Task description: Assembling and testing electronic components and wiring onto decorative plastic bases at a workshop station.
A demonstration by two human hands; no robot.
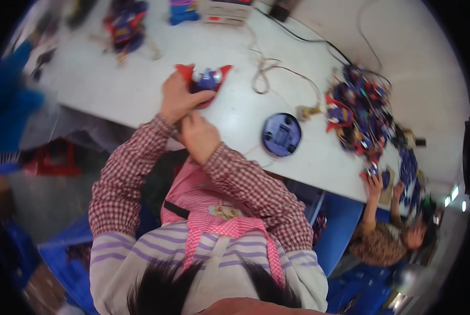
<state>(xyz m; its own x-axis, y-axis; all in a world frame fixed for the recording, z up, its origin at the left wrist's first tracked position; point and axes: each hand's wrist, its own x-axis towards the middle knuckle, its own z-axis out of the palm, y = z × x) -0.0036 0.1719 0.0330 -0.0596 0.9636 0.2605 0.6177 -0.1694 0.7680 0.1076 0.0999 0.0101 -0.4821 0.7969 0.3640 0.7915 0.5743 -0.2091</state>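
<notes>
A red and purple plastic toy part [207,80] with two pointed red sides is gripped in my left hand [181,98], thumb across its lower edge. Just below, close to the left wrist, my right hand [201,137] has its fingers curled in; the left hand partly covers them, and what they hold, if anything, is hidden. To the right of my hands a round purple plastic dish-shaped part [281,135] with dark fittings lies on the white table [224,121]. Beside it sits a small brass-coloured piece [307,112] on a thin wire.
A heap of similar red and purple parts with wires [358,107] covers the table's right side. Another blurred cluster [124,26] lies far left. At the back stand a blue toy figure [184,12] and a pale box-shaped device [225,11]. A co-worker [384,236] sits at the right.
</notes>
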